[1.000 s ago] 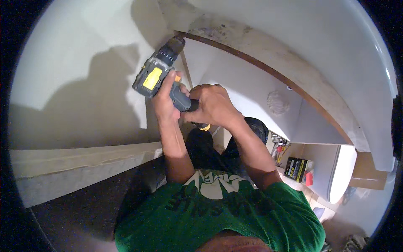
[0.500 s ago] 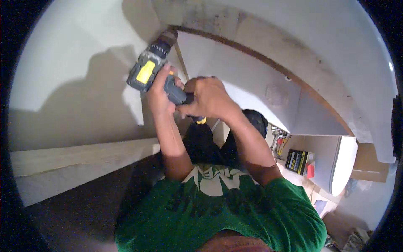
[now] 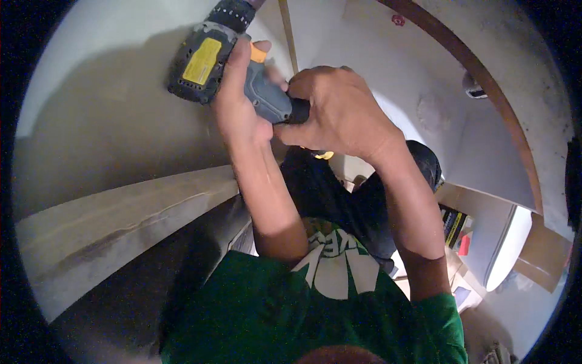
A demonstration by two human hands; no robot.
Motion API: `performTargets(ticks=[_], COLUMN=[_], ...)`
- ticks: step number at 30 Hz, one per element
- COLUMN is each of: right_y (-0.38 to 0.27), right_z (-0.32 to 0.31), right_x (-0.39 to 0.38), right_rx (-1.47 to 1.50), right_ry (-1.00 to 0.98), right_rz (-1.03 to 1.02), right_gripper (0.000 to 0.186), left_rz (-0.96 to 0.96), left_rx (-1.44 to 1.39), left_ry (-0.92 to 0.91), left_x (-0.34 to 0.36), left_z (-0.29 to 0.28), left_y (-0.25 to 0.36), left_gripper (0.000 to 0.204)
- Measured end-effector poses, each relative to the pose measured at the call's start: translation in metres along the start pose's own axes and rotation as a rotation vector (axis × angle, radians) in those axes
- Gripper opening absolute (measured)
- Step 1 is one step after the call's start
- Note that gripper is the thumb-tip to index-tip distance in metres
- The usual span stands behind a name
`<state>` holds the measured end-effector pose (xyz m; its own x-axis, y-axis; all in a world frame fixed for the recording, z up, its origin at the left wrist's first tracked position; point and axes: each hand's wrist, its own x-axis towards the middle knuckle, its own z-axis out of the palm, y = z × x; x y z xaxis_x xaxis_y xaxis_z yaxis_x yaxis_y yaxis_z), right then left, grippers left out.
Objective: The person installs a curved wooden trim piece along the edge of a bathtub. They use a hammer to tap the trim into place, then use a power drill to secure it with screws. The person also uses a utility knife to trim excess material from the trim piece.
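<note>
A grey and black cordless drill (image 3: 265, 96) with a yellow label and an orange trigger is in my two hands at the upper left. Around its handle my left hand (image 3: 235, 91) is closed, a finger beside the trigger and the thumb along the body. My right hand (image 3: 348, 109) is closed round the black foot of the handle, where the battery sits; the hand hides most of that foot. The chuck (image 3: 232, 15) points up and away, and its front runs toward the picture's upper edge, so I cannot tell what the tip touches.
A curved panel with a brown edge (image 3: 479, 57) arches overhead at the right, a red knob (image 3: 398, 20) under it. At the left are a pale wall (image 3: 103, 79) and a wooden ledge (image 3: 133, 209). A black and yellow box (image 3: 451, 223) and cardboard (image 3: 541, 253) lie lower right.
The drill and both hands now appear larger and higher in the view, which has shifted. Both hands keep their hold. The red knob under the panel has come into sight.
</note>
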<state>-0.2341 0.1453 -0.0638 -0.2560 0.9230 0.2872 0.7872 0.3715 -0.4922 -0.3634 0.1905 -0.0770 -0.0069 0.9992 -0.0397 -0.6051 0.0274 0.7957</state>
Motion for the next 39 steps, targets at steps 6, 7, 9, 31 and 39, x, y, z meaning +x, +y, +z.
performTargets(ticks=[6, 7, 9, 31, 39], right_y=[-0.004, -0.002, 0.000, 0.044, 0.024], right_z=[-0.009, -0.009, -0.006, -0.025, -0.040], right_x=[0.003, 0.003, 0.004, 0.059, 0.089], right_rx=[0.048, 0.014, -0.053, -0.896, -0.987], right_ry=[-0.011, -0.004, 0.009, 0.152, -0.153], right_rz=[0.108, 0.105, 0.096, 0.045, 0.284], right_gripper=[0.038, 0.038, 0.038, 0.069, 0.086], left_rz=[0.015, 0.020, 0.031, -0.089, -0.161], left_rx=[-0.006, 0.003, 0.023, 0.184, 0.088], left_ry=[-0.092, -0.109, -0.144, 0.273, 0.214], left_x=[0.014, 0.015, 0.017, -0.038, -0.031], left_z=[0.001, 0.001, 0.001, -0.022, -0.027], left_y=[-0.001, -0.002, -0.002, -0.037, -0.038], left_gripper=[0.034, 0.033, 0.031, 0.032, 0.034])
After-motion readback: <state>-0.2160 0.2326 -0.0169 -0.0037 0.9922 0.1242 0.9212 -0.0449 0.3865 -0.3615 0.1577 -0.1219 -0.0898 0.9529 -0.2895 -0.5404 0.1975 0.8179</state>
